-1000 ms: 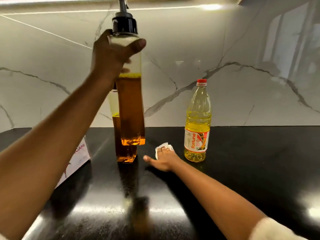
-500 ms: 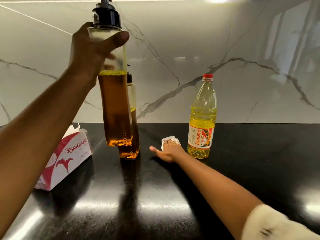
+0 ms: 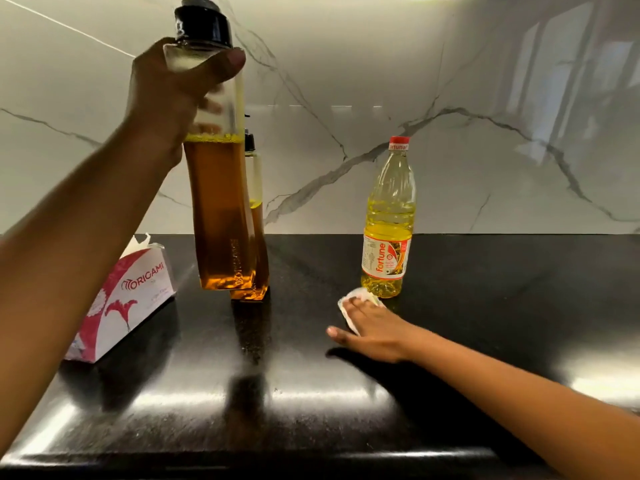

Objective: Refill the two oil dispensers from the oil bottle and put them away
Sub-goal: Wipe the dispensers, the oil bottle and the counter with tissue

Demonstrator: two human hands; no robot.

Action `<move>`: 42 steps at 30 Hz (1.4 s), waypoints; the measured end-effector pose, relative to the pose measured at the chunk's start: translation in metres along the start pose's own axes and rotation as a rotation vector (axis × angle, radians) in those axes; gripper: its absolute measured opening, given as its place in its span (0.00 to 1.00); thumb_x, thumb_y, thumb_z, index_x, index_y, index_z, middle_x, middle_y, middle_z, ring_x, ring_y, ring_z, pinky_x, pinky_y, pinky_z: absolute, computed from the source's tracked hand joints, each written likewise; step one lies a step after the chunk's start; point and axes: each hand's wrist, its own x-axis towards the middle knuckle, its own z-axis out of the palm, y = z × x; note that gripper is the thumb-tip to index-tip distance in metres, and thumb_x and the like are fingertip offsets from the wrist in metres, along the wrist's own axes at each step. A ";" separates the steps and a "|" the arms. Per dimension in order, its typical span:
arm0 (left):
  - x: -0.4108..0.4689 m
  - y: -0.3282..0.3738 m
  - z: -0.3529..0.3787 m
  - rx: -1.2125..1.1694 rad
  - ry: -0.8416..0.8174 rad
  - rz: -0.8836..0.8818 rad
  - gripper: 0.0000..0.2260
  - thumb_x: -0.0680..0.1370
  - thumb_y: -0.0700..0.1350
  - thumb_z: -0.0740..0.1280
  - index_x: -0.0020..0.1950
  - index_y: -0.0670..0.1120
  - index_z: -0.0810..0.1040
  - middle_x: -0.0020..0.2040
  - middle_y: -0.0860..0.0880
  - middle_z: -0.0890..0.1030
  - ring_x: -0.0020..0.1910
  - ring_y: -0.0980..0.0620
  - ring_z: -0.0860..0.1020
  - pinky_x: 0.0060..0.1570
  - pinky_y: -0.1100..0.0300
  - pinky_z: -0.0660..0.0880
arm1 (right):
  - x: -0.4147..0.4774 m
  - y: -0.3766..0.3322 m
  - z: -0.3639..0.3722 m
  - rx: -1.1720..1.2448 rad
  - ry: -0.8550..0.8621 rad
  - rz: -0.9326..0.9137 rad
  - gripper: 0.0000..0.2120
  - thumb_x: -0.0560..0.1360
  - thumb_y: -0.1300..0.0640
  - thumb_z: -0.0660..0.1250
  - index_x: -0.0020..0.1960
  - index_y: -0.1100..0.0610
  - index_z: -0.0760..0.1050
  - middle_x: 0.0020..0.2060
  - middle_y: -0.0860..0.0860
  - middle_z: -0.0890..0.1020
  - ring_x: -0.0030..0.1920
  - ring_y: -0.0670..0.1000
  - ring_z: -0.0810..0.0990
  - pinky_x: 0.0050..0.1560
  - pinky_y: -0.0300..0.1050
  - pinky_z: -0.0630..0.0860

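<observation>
The left hand (image 3: 173,95) holds a dispenser (image 3: 218,209) up off the black surface (image 3: 311,393), fingers clenched round its clear upper part below the black cap. The second dispenser (image 3: 258,237) stands just behind it. The right hand (image 3: 372,329) lies flat, fingers spread on a white cloth (image 3: 360,296) near the oil bottle (image 3: 389,223). A tissue box (image 3: 128,299) sits at left.

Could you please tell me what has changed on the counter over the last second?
Little: the left hand keeps the oil dispenser lifted, grip unchanged. The right hand has slid the white tissue slightly toward the person. The second dispenser, oil bottle and tissue box stayed standing.
</observation>
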 end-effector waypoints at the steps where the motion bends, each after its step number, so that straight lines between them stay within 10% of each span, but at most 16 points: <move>1: -0.002 0.002 0.002 -0.012 -0.004 -0.001 0.19 0.63 0.58 0.77 0.48 0.54 0.78 0.41 0.50 0.82 0.37 0.50 0.81 0.37 0.54 0.80 | 0.015 -0.004 -0.001 -0.012 0.025 0.045 0.48 0.70 0.25 0.43 0.77 0.59 0.45 0.76 0.57 0.48 0.76 0.55 0.45 0.74 0.49 0.42; 5: -0.010 0.008 0.013 -0.024 -0.008 0.009 0.23 0.61 0.58 0.77 0.51 0.51 0.78 0.42 0.50 0.81 0.39 0.50 0.81 0.37 0.53 0.81 | 0.037 -0.073 0.013 -0.097 0.131 -0.093 0.49 0.70 0.25 0.39 0.63 0.66 0.70 0.66 0.64 0.70 0.71 0.59 0.63 0.72 0.54 0.57; 11: -0.019 0.011 0.028 -0.044 -0.009 0.013 0.24 0.60 0.58 0.77 0.51 0.49 0.78 0.41 0.51 0.82 0.39 0.53 0.81 0.40 0.54 0.81 | -0.079 -0.077 0.028 0.046 0.165 -0.384 0.40 0.75 0.31 0.44 0.77 0.57 0.48 0.77 0.52 0.50 0.76 0.48 0.46 0.74 0.41 0.38; 14: -0.024 0.011 0.034 -0.032 -0.002 -0.005 0.27 0.60 0.59 0.77 0.53 0.49 0.77 0.40 0.53 0.81 0.34 0.57 0.80 0.35 0.60 0.77 | -0.083 -0.015 0.013 0.037 0.137 -0.117 0.38 0.77 0.34 0.45 0.77 0.58 0.50 0.76 0.52 0.52 0.75 0.47 0.48 0.69 0.34 0.36; 17: -0.029 0.009 0.042 0.009 0.024 -0.030 0.29 0.62 0.59 0.77 0.57 0.47 0.77 0.40 0.54 0.81 0.31 0.61 0.78 0.31 0.64 0.75 | -0.045 0.006 0.005 -0.015 0.090 0.171 0.43 0.74 0.30 0.43 0.76 0.61 0.52 0.76 0.58 0.54 0.76 0.56 0.50 0.74 0.50 0.45; 20: -0.034 0.005 0.054 0.047 0.038 -0.065 0.33 0.61 0.61 0.76 0.61 0.47 0.77 0.44 0.51 0.82 0.31 0.60 0.78 0.31 0.62 0.77 | -0.020 -0.039 0.014 -0.094 0.168 0.020 0.42 0.74 0.29 0.41 0.58 0.65 0.73 0.60 0.63 0.74 0.66 0.60 0.67 0.69 0.55 0.60; 25: -0.038 -0.010 0.077 0.075 0.022 -0.089 0.35 0.64 0.61 0.76 0.66 0.48 0.73 0.52 0.48 0.82 0.40 0.54 0.80 0.35 0.58 0.80 | -0.101 -0.073 0.030 0.020 0.142 -0.245 0.37 0.77 0.34 0.45 0.77 0.58 0.48 0.77 0.53 0.51 0.76 0.49 0.45 0.73 0.44 0.39; 33: -0.049 -0.045 0.108 0.069 -0.010 -0.141 0.27 0.67 0.59 0.75 0.61 0.51 0.72 0.49 0.52 0.79 0.50 0.51 0.80 0.35 0.61 0.77 | -0.075 0.062 0.008 -0.034 0.104 0.292 0.44 0.73 0.28 0.41 0.76 0.60 0.52 0.75 0.58 0.56 0.75 0.56 0.53 0.75 0.53 0.49; 36: -0.053 -0.062 0.120 0.051 -0.029 -0.179 0.23 0.66 0.59 0.76 0.56 0.55 0.72 0.52 0.48 0.80 0.53 0.48 0.79 0.39 0.56 0.79 | -0.065 0.022 0.009 -0.094 0.145 0.102 0.43 0.73 0.28 0.43 0.69 0.63 0.63 0.69 0.62 0.65 0.71 0.60 0.61 0.72 0.55 0.56; 42: -0.045 -0.083 0.139 0.025 -0.019 -0.192 0.25 0.61 0.62 0.77 0.53 0.57 0.73 0.50 0.52 0.80 0.52 0.51 0.79 0.54 0.44 0.78 | -0.130 0.011 0.019 0.030 -0.009 -0.094 0.44 0.67 0.28 0.35 0.77 0.50 0.40 0.76 0.45 0.40 0.74 0.42 0.36 0.74 0.43 0.36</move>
